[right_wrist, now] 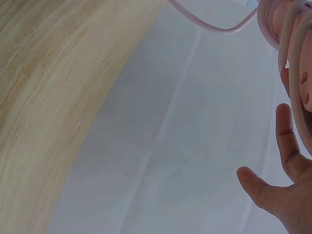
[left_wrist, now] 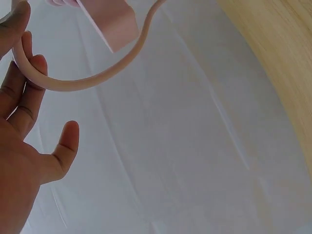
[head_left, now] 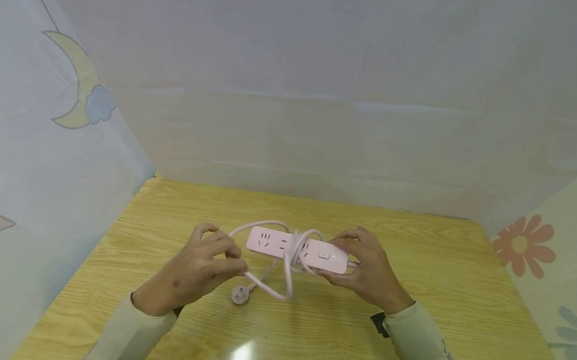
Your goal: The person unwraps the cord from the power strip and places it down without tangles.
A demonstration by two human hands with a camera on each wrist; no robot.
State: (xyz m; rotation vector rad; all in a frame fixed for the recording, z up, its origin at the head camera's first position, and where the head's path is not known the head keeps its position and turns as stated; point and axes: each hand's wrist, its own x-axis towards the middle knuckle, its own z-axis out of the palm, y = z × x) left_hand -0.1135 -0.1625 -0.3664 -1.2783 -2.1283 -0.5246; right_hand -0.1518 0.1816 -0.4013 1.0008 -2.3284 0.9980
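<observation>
A pink power strip [head_left: 270,242] with sockets and a switch is tilted slightly in the middle of the head view. My right hand [head_left: 371,271] grips its right end, thumb on the near edge and fingers on the far one. Several turns of the pink cord [head_left: 287,270] wrap round the strip's middle. My left hand [head_left: 202,267] pinches a loose length of that cord left of the strip; in the left wrist view the cord [left_wrist: 73,85] bends between thumb and fingers. The cord's round plug [head_left: 240,295] hangs below the strip, close to the left fingertips.
Beneath the hands is a wood-grain table [head_left: 335,347], its back edge against a pale cloth wall [head_left: 297,140]. Side cloths carry printed shapes, among them a moon [head_left: 73,61] at left and a red flower [head_left: 524,244] at right.
</observation>
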